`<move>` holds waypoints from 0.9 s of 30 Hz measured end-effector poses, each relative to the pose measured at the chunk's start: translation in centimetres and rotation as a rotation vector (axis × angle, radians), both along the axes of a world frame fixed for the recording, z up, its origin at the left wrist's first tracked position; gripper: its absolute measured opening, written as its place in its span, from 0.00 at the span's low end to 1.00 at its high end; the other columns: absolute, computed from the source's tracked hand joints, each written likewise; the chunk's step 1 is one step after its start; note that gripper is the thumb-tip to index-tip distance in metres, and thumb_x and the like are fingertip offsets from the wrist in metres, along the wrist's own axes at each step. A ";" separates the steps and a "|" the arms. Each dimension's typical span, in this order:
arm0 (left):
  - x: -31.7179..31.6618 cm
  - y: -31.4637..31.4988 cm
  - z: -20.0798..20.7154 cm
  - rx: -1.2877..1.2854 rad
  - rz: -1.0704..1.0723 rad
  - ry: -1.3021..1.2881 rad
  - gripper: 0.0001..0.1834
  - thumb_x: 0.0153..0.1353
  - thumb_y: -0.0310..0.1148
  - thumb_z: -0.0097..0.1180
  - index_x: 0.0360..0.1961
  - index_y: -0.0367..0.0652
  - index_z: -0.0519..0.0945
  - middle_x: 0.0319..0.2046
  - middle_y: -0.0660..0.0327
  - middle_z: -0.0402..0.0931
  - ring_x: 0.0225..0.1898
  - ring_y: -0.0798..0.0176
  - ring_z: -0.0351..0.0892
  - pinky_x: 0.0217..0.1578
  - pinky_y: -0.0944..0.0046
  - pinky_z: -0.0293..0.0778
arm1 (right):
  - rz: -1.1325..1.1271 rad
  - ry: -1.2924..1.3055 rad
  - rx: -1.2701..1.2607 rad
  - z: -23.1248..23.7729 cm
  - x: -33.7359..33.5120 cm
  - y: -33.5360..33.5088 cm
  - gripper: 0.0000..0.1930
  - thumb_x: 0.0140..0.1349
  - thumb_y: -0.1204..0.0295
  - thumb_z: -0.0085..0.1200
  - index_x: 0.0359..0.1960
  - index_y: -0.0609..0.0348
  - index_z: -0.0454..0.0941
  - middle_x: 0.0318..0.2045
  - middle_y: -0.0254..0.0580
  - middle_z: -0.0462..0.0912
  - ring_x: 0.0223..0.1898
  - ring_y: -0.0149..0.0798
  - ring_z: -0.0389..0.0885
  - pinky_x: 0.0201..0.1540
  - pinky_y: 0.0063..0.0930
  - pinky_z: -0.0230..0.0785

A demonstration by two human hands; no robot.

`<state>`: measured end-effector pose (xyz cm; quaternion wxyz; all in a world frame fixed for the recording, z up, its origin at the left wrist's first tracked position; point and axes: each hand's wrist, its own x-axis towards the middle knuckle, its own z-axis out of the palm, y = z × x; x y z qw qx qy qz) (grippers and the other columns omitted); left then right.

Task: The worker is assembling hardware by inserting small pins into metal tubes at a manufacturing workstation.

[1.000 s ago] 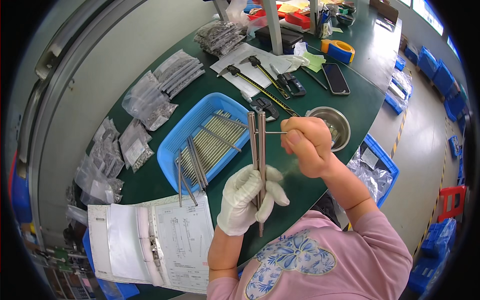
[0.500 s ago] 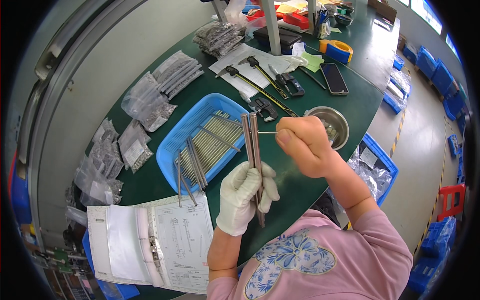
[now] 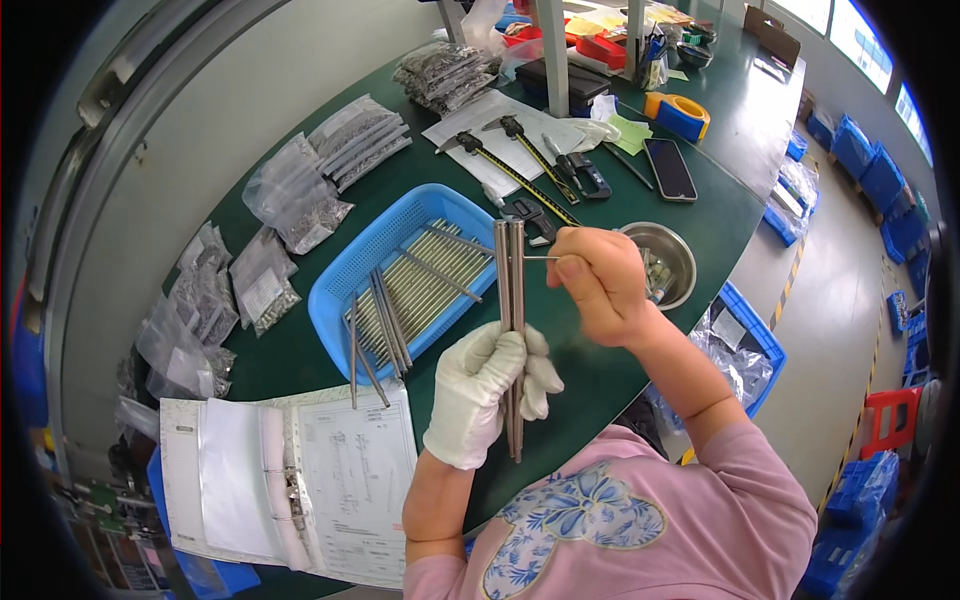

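My left hand (image 3: 478,395), in a white glove, is closed round a small bundle of long metal rods (image 3: 509,285) standing nearly upright. My bare right hand (image 3: 605,290) pinches a thin metal pin (image 3: 540,258). The pin points left and its tip meets the side of the rods near their upper end; whether it enters a hole cannot be made out. Behind the bundle, a blue perforated basket (image 3: 325,305) holds many similar rods (image 3: 440,270). Several darker rods (image 3: 388,320) lie across its near side, some sticking out over the rim.
A metal bowl (image 3: 688,262) of small parts stands beyond my right hand. Calipers (image 3: 520,172), micrometers (image 3: 527,212), a phone (image 3: 670,170) and a tape dispenser (image 3: 680,115) lie farther back. Bagged parts (image 3: 265,280) line the left; an open binder (image 3: 355,480) lies near left.
The whole view has shifted slightly. The rod bundle stands a little more upright, and the pin still meets its side. Both hands keep their grips.
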<state>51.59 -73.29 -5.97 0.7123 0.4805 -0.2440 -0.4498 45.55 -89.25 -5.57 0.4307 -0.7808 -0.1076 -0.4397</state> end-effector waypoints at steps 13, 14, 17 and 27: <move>0.0 0.1 -0.1 -0.090 -0.058 0.046 0.16 0.62 0.38 0.40 0.39 0.33 0.70 0.22 0.55 0.75 0.15 0.71 0.70 0.16 0.78 0.63 | 0.027 -0.057 -0.051 0.6 -0.2 -0.1 0.07 0.54 0.76 0.39 0.24 0.68 0.68 0.15 0.42 0.73 0.14 0.34 0.68 0.16 0.24 0.59; -0.1 0.0 -0.3 -0.086 -0.019 0.001 0.17 0.63 0.39 0.40 0.40 0.33 0.70 0.22 0.56 0.75 0.16 0.73 0.69 0.16 0.78 0.62 | 0.028 -0.060 -0.049 0.5 -0.3 -0.1 0.07 0.54 0.76 0.39 0.24 0.68 0.68 0.15 0.42 0.73 0.14 0.34 0.68 0.16 0.24 0.59; -0.8 -0.4 -0.4 -0.019 0.074 -0.150 0.17 0.63 0.39 0.39 0.39 0.34 0.70 0.22 0.59 0.73 0.18 0.73 0.69 0.19 0.78 0.63 | 0.031 -0.049 -0.043 0.0 -0.5 0.0 0.07 0.54 0.76 0.39 0.24 0.68 0.69 0.14 0.42 0.72 0.14 0.34 0.67 0.16 0.24 0.59; -0.1 -2.2 -3.6 -0.203 0.135 -0.357 0.12 0.63 0.35 0.40 0.38 0.37 0.69 0.24 0.61 0.70 0.22 0.73 0.68 0.24 0.75 0.65 | 0.104 0.003 -0.148 -2.5 -1.3 -0.1 0.03 0.49 0.80 0.43 0.21 0.63 0.69 0.15 0.39 0.71 0.14 0.39 0.68 0.17 0.27 0.60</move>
